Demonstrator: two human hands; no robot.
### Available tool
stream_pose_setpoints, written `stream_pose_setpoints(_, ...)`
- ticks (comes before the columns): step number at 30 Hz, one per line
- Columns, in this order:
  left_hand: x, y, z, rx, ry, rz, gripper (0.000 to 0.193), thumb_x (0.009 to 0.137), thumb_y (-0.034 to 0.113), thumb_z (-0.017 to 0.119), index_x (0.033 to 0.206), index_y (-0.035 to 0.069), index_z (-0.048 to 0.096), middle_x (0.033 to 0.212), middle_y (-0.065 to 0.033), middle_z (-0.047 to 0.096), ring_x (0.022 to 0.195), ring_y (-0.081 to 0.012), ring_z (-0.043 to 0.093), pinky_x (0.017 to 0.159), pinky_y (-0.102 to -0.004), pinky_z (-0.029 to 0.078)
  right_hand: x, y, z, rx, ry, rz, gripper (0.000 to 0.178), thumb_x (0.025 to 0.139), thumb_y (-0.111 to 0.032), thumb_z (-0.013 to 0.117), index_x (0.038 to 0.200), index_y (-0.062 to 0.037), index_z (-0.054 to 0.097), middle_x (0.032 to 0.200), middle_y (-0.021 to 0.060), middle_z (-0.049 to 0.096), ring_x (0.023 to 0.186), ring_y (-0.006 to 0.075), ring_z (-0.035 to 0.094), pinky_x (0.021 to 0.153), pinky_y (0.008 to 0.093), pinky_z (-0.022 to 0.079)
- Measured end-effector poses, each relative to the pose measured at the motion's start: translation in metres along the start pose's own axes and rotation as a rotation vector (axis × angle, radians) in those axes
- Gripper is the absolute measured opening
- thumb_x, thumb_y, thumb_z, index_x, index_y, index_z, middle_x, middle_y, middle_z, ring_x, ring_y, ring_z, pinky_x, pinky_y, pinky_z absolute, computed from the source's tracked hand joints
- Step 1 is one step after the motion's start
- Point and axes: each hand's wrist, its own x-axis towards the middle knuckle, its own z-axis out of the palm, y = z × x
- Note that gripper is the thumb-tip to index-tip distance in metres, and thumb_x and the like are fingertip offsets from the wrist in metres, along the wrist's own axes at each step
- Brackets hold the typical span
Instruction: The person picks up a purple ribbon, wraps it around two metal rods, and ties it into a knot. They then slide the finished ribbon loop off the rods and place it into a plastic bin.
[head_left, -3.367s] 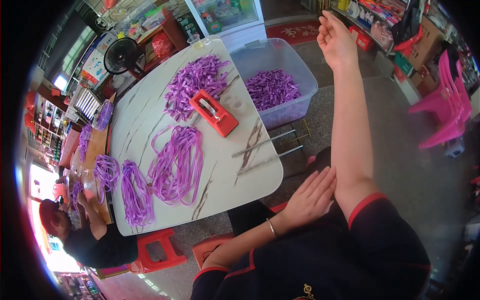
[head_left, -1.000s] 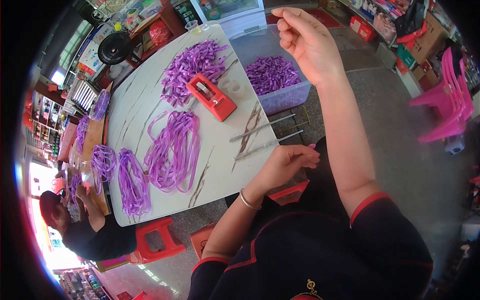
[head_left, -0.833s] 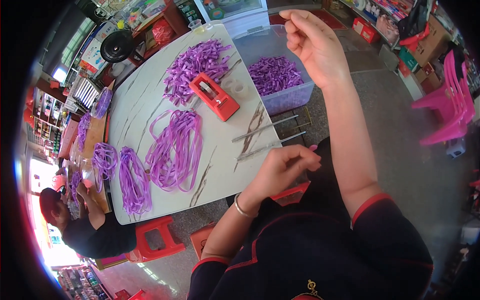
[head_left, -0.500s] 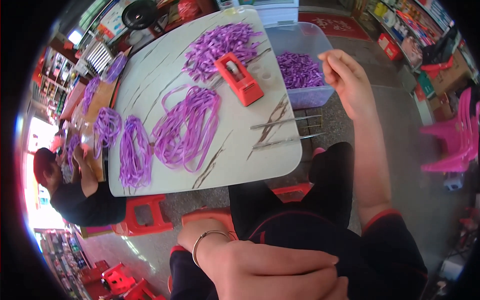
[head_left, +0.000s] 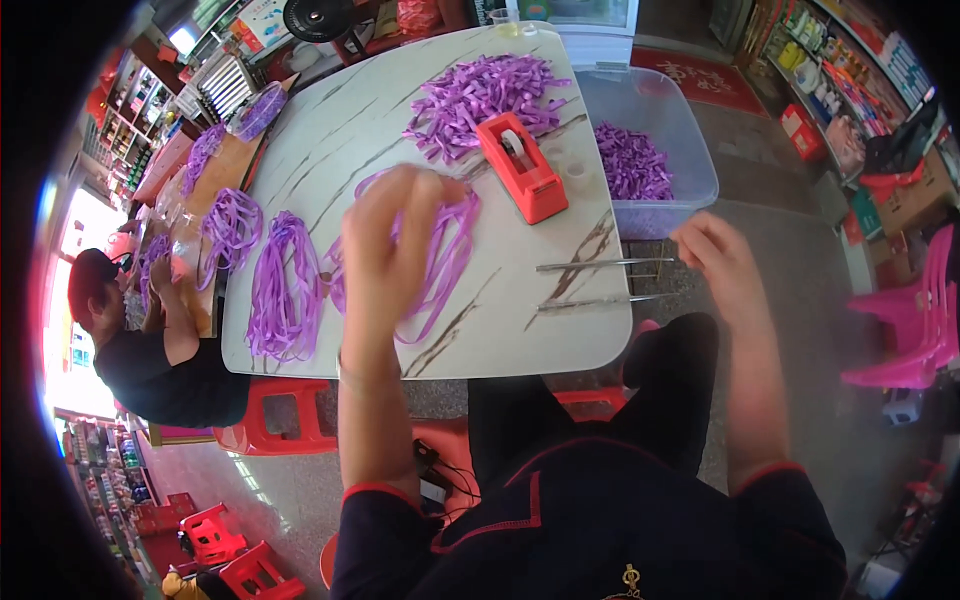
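My left hand [head_left: 390,245] is over the loose bundle of purple ribbon loops [head_left: 450,265] on the marble-patterned table [head_left: 480,350]. Motion smears its fingers, so whether it grips a ribbon is unclear. To the right, past the table edge, my right hand [head_left: 718,258] has its fingers curled together near the tips of two thin metal rods [head_left: 590,265]. Anything in that pinch is too small to see. A red tape dispenser [head_left: 535,185] stands between the ribbon loops and a heap of short purple ribbon pieces [head_left: 485,95].
More long purple ribbons [head_left: 285,290] lie at the table's left. A clear plastic bin [head_left: 665,215] with purple pieces stands beyond the right edge. At the left, another person [head_left: 170,350] handles ribbon at a wooden table. A red stool [head_left: 285,415] and pink chairs [head_left: 910,310] stand around.
My left hand has gone from near my body up and forward over the ribbon loops. My right hand has dropped nearer to the rod ends. The view has shifted slightly.
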Motion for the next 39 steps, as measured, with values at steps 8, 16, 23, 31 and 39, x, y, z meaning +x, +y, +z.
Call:
stream_pose_setpoints(8, 0.008, -0.2, 0.012, 0.494, -0.14, -0.297, 0.016, 0.078, 0.019, 0.059, 0.082, 0.004, 0.065, 0.075, -0.0133, 0.059, 0.073, -0.029, 0.057, 0.069, -0.0381, 0.045, -0.029, 0.019, -0.01, 0.031, 0.053, 0.106, 0.019, 0.089, -0.018, 0.048, 0.078, -0.0047, 0.056, 0.066, -0.0029, 0.046, 0.062, 0.0046, 0.041, 0.056, 0.019, 0.032)
stream_pose_setpoints(16, 0.01, -0.172, 0.039, 0.547, -0.3, -0.024, 0.015, 0.068, 0.009, 0.063, 0.083, 0.011, 0.067, 0.085, -0.0083, 0.058, 0.086, -0.0269, 0.055, 0.073, -0.0361, 0.045, -0.035, 0.03, -0.013, 0.053, 0.088, 0.165, 0.018, 0.089, -0.02, 0.049, 0.082, -0.0054, 0.057, 0.067, -0.0039, 0.047, 0.062, 0.0027, 0.041, 0.053, 0.0173, 0.031)
stream_pose_setpoints(23, 0.004, -0.181, 0.04, 0.738, -0.273, -0.107, 0.009, 0.071, 0.014, 0.062, 0.079, 0.013, 0.066, 0.088, -0.005, 0.058, 0.091, -0.024, 0.053, 0.079, -0.0379, 0.042, -0.035, 0.035, -0.008, 0.071, 0.06, 0.143, 0.018, 0.089, -0.02, 0.049, 0.083, -0.0055, 0.058, 0.068, -0.0039, 0.047, 0.061, 0.0028, 0.041, 0.054, 0.0172, 0.031)
stream_pose_setpoints(31, 0.008, -0.194, 0.014, 0.537, -0.265, -0.139, 0.014, 0.072, 0.013, 0.064, 0.085, 0.008, 0.062, 0.083, -0.0075, 0.062, 0.081, -0.0253, 0.059, 0.073, -0.0368, 0.047, -0.038, 0.035, -0.005, 0.082, 0.038, 0.149, 0.018, 0.089, -0.02, 0.05, 0.083, -0.0056, 0.058, 0.068, -0.0037, 0.047, 0.062, 0.0032, 0.041, 0.055, 0.0174, 0.032)
stream_pose_setpoints(39, 0.08, -0.11, -0.074, -0.124, 0.102, 0.055, 0.008, 0.079, 0.0, 0.06, 0.085, -0.001, 0.056, 0.076, -0.0033, 0.06, 0.07, -0.012, 0.058, 0.064, -0.0239, 0.047, -0.041, 0.037, -0.004, 0.104, -0.003, 0.171, 0.018, 0.09, -0.02, 0.05, 0.084, -0.0054, 0.06, 0.066, -0.0046, 0.049, 0.062, 0.0027, 0.044, 0.058, 0.0175, 0.035)
